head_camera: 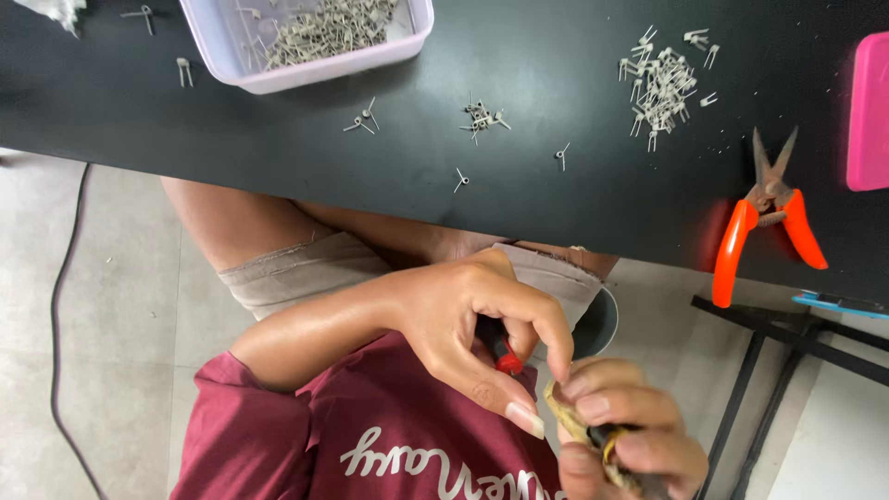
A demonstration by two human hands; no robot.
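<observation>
My left hand (482, 324) is held over my lap below the table edge, fingers curled around a small tool with a red-and-black handle (501, 350). Its fingertips touch my right hand (625, 435) at the bottom right. That hand grips a tan, fibrous-looking object with a black part and a yellow band (593, 433). Most of this object is hidden by the fingers. Both hands are close to my maroon shirt (370, 435).
A black table (519, 111) spans the top. On it are a pale lilac tub (315, 37) of small metal wire pieces, loose piles of the same pieces (659, 83), orange-handled snips (767, 218) and a pink object (869, 111). Black stand legs (787, 343) are at right, a cable (57, 306) at left.
</observation>
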